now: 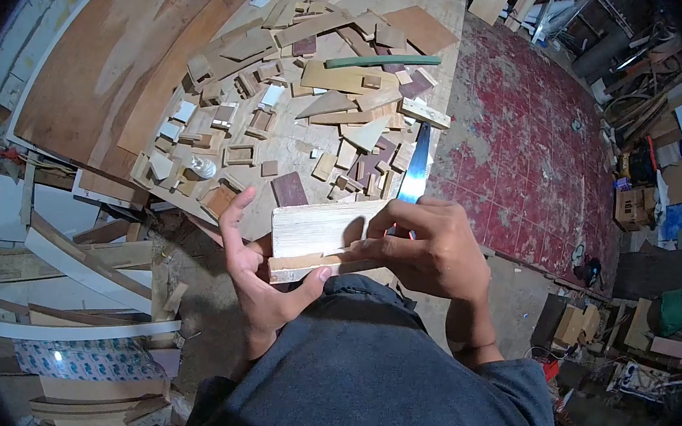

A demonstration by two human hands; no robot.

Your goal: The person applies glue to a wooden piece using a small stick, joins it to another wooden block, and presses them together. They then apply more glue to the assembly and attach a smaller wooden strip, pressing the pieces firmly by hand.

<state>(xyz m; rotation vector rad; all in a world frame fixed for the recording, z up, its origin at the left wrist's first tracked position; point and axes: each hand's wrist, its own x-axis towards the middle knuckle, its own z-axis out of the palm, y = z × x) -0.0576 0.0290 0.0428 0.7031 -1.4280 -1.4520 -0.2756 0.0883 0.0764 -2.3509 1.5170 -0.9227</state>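
Observation:
My left hand (pixel 262 281) holds the left end of a pale wooden piece (pixel 319 231), its thumb on the near edge and the index finger raised. The piece looks L-shaped, with a wide white-grained face and a narrow ledge along the near side. My right hand (pixel 432 246) is closed over the right end, fingertips pinched at the inner corner of the ledge; anything small between them is hidden. Just beyond my right hand, a shiny metal blade (pixel 416 167) lies by the table edge. A dark red block (pixel 289 190) lies just past the held piece.
Many wood offcuts cover the table (pixel 238 125), with a green strip (pixel 383 61), a small bottle (pixel 201 168) and little box-like pieces at the left. A large brown board (pixel 120 36) stands at the left. Red tiled floor (pixel 520 148) lies to the right.

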